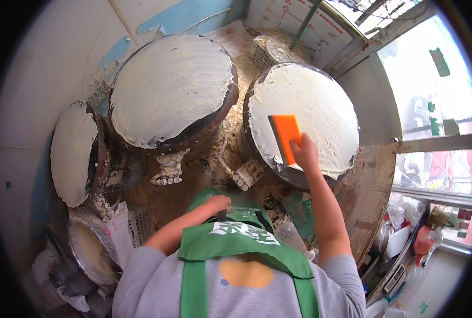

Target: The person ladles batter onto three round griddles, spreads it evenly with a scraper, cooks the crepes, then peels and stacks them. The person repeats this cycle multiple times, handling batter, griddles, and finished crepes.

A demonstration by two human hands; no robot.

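My right hand [305, 151] is closed on an orange scraper [286, 137] with a dark edge. The scraper is over the lower left part of the right round griddle [248, 143], whose top is coated with a pale layer of batter [319, 107]. My left hand [219, 203] rests with bent fingers against the green apron [244, 214] at my waist; no object shows in it, and its palm is hidden. A larger griddle [204, 131] at centre left bears a similar pale layer [172, 87].
A third coated griddle [74, 155] is at the far left, above a metal basin [87, 248] with pale contents. Crusted control knobs [168, 181] jut out below the middle griddle. A plastic basket [264, 55] lies behind. Windows [430, 91] and a cluttered shelf [398, 254] are on the right.
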